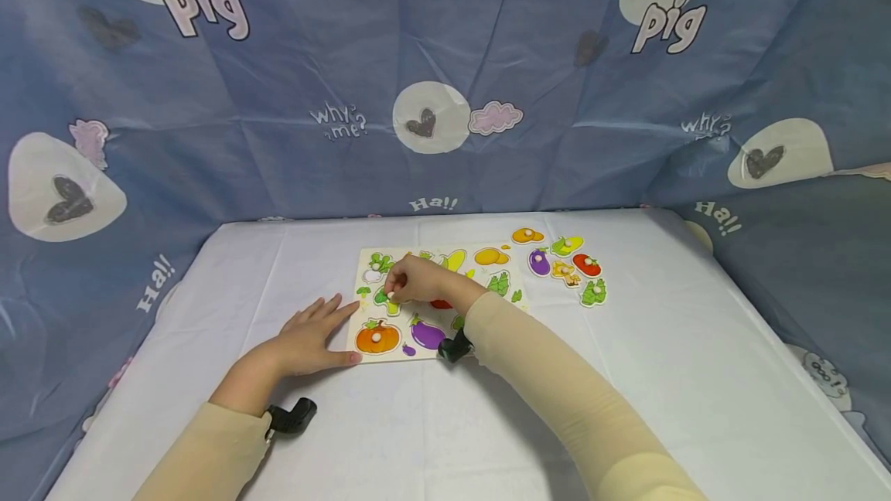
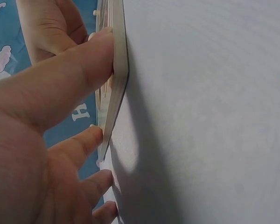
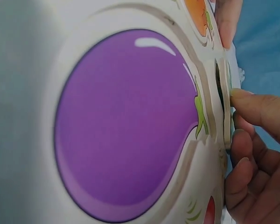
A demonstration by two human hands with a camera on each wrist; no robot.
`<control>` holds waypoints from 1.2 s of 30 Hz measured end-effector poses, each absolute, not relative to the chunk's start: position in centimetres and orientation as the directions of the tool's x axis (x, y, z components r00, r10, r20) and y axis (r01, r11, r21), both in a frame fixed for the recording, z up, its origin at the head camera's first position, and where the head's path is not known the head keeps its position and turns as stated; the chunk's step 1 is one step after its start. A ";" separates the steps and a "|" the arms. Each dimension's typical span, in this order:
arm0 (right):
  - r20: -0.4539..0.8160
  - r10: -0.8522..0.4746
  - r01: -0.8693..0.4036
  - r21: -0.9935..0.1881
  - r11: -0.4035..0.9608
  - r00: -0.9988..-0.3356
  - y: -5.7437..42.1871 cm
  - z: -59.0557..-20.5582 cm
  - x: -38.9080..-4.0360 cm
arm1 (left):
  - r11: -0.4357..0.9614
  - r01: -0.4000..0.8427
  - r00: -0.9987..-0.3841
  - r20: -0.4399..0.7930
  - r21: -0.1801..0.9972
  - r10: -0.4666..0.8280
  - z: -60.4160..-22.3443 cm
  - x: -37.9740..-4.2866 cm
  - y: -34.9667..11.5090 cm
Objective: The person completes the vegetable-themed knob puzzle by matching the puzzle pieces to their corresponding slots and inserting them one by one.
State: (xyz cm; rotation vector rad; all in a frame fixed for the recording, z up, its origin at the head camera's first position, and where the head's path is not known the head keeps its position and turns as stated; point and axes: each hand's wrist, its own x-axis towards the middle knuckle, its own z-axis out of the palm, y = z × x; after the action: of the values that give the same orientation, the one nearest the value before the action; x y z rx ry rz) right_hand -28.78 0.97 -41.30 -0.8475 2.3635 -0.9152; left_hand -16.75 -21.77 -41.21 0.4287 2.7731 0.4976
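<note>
A vegetable puzzle board (image 1: 383, 359) lies on the white table. My right hand (image 1: 421, 281) reaches over it and pinches the knob of a broccoli puzzle piece (image 1: 394, 308). In the right wrist view that piece (image 3: 227, 109) sits slightly raised and tilted at its recess. My left hand (image 1: 309, 337) lies with fingers spread at the board's left side; its thumb (image 2: 100, 51) and index finger touch the board's edge. A pumpkin piece (image 1: 377, 339) and a white root-vegetable piece (image 1: 373, 274) sit in the board. The purple eggplant recess (image 3: 126, 126) holds no piece.
Right of the board lie several loose knobbed pieces: potato (image 1: 527, 236), corn (image 1: 567, 245), eggplant (image 1: 539, 262), tomato (image 1: 588, 264), a yellow-brown piece (image 1: 564, 271) and a green one (image 1: 593, 293). Blue printed cloth (image 1: 278, 161) hangs behind the table.
</note>
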 end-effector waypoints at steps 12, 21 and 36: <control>-0.191 -0.683 -0.374 -0.718 0.587 -0.705 0.8 -41.6 -29.0 | 0.890 0.235 -0.915 -0.221 0.391 0.338 -41.9 -17.0 -22.1; -0.205 -0.692 -0.370 -0.722 0.585 -0.692 0.7 -41.4 -29.1 | 0.893 0.236 -0.913 -0.227 0.382 0.338 -41.7 -17.0 -21.9; -0.180 -0.686 -0.379 -0.722 0.579 -0.705 1.5 -41.4 -29.2 | 0.890 0.228 -0.914 -0.229 0.394 0.336 -41.6 -17.0 -21.9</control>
State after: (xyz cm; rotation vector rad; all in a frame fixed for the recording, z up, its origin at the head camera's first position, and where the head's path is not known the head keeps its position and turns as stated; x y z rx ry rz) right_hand -29.16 1.48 -41.43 -0.8540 2.3675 -0.9322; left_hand -17.04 -21.93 -41.63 0.4219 2.7655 0.5257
